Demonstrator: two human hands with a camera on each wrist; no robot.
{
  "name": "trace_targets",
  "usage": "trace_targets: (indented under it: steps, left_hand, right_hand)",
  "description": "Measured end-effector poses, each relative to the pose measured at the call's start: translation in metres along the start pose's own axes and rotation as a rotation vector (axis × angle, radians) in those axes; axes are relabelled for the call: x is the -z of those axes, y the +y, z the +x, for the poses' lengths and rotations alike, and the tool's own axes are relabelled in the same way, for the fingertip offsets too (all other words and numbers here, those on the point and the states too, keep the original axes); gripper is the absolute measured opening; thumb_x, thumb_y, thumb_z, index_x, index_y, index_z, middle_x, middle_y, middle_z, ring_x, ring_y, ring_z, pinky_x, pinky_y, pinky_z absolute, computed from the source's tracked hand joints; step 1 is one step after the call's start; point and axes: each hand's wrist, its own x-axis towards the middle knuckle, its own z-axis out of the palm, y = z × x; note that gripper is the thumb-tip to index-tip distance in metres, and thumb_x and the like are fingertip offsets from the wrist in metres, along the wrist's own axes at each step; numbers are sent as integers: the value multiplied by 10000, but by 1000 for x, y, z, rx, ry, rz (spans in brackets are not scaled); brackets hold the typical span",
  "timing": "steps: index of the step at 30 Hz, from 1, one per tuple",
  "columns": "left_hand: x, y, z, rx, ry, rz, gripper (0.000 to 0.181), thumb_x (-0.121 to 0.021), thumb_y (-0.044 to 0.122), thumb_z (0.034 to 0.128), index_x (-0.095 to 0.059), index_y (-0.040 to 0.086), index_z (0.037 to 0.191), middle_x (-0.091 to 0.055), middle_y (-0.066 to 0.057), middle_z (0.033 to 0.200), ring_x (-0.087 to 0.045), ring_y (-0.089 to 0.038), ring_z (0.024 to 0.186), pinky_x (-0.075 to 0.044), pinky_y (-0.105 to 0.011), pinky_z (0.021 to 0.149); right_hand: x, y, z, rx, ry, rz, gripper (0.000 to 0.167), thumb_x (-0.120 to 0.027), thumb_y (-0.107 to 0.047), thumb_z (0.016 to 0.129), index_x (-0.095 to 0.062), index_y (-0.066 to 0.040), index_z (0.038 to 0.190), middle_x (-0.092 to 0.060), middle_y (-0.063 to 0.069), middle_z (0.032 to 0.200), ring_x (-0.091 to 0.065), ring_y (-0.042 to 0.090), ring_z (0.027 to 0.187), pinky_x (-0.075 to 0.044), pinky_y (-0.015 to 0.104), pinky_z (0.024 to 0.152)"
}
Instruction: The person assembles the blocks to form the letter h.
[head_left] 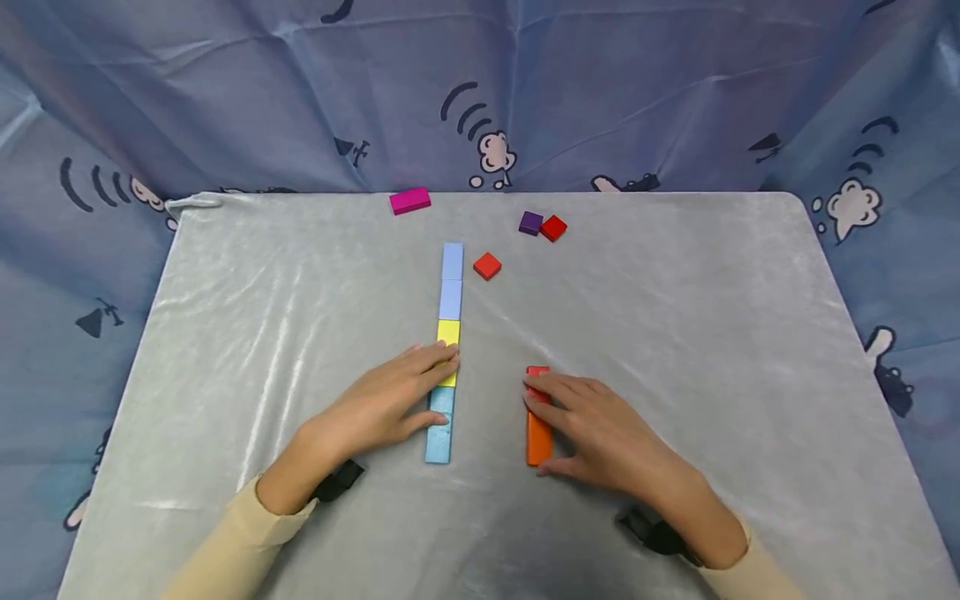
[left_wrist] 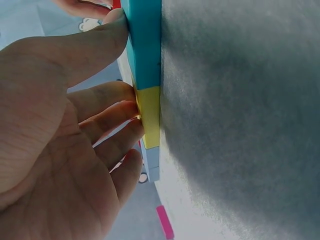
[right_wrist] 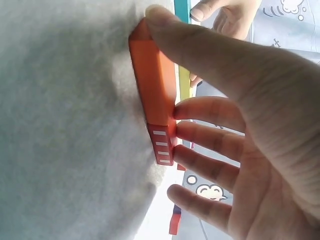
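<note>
A straight row of blocks lies on the table, with two light blue blocks (head_left: pixel 452 283) at the far end, a yellow part (head_left: pixel 448 331) in the middle and a teal part (head_left: pixel 438 448) nearest. My left hand (head_left: pixel 367 404) rests on it, fingertips on the yellow and thumb on the teal. To the right lies a shorter row: an orange block (head_left: pixel 538 442) with a red block (head_left: pixel 537 370) at its far end. White stripes mark the red block's side (right_wrist: pixel 161 145) in the right wrist view. My right hand (head_left: pixel 607 429) touches this row, fingertips on the red end, thumb at the orange block's near end.
Beyond the rows lie a red block (head_left: pixel 487 266), a purple block (head_left: pixel 531 222) touching another red block (head_left: pixel 553 228), and a magenta block (head_left: pixel 410 200) by the back edge. A grey cloth covers the table (head_left: pixel 712 333); a blue patterned curtain (head_left: pixel 637 92) hangs behind.
</note>
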Motion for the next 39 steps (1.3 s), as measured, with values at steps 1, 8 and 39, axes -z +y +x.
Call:
trace_targets:
  steps: [1, 8, 39]
  left_hand:
    - [-1, 1, 0, -3, 7, 1, 755, -831, 297, 930, -515, -4, 1545, -486, -133, 1644, -446, -302, 1555, -331, -449, 1337]
    - [-3, 3, -1, 17, 17, -3, 771, -841, 294, 920, -510, -11, 1546, -485, -140, 1642, -436, -306, 1562, -326, -456, 1336]
    - [1, 2, -2, 15, -6, -31, 765, -823, 286, 938, -490, -9, 1560, -469, -141, 1654, -428, -311, 1566, -304, -450, 1350]
  right_hand:
    - [1, 0, -1, -1, -3, -4, 871, -916, -585, 749, -676, -97, 1429, -579, 91, 1563, -568, 315, 1424, -546, 511, 1137]
    - [4, 0, -1, 13, -16, -6, 874, -924, -554, 754, -665, -72, 1435, -580, 122, 1558, -572, 335, 1416, -543, 518, 1139]
    - [30, 44, 35, -63, 188, 270, 543, -797, -289, 956, -660, -68, 1433, -673, 109, 1426, -666, 304, 1298, -576, 548, 1108]
